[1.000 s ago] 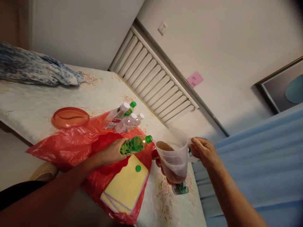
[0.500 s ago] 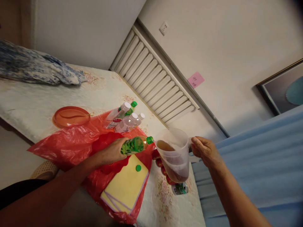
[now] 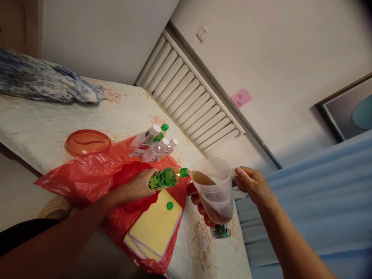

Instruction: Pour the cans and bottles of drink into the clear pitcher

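Note:
My left hand (image 3: 141, 185) is closed around a green-labelled drink bottle (image 3: 165, 178), tilted with its uncapped green neck pointing right. The neck meets the spout side of a clear plastic measuring jug (image 3: 216, 193), which holds brown liquid (image 3: 203, 178). My right hand (image 3: 251, 184) grips the jug by its handle and tips it toward the bottle. Whether liquid is passing between them is too small to tell. Below the bottle, a green cap (image 3: 170, 205) lies on folded yellow cloths (image 3: 155, 228).
A red plastic bag (image 3: 87, 178) spreads under the cloths on the flowered cover (image 3: 200, 248). Several bottles (image 3: 155, 149) with caps stand behind it, beside an orange-red lid (image 3: 87, 142). Red cans (image 3: 202, 209) and a green can (image 3: 220, 231) stand near the jug. A radiator (image 3: 188, 93) lines the wall.
Hardly anything differs. The jug and my right hand have shifted very slightly, while the bottle stays in my left hand at the jug's spout.

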A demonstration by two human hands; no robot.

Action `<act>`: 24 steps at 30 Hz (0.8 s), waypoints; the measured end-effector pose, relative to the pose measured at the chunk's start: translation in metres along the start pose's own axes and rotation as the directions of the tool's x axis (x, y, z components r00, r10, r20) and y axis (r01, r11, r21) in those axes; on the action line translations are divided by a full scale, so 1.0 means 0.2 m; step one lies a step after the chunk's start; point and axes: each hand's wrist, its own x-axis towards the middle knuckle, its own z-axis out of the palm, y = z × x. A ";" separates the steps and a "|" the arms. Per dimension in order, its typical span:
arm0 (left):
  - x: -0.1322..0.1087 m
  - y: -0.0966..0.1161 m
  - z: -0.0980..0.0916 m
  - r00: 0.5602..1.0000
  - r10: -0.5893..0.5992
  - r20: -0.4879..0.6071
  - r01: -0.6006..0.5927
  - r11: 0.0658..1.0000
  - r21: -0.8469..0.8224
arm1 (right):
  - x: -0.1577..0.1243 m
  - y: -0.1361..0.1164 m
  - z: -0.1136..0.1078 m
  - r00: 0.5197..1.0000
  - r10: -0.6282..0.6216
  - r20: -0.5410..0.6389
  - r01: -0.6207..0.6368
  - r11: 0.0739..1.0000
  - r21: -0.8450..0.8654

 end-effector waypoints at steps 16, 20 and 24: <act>0.00 -0.01 0.00 1.000 -0.002 0.019 0.000 0.996 0.086 | 0.01 0.00 -0.01 0.999 0.013 0.034 -0.010 0.995 -0.099; 0.00 0.02 -0.01 1.000 -0.005 0.027 0.002 0.994 0.108 | 0.01 0.00 -0.01 0.999 0.018 0.043 -0.012 0.992 -0.128; 0.00 0.04 -0.02 0.999 -0.008 0.031 0.005 0.994 0.112 | 0.01 0.00 -0.01 0.999 0.023 0.048 -0.016 0.991 -0.135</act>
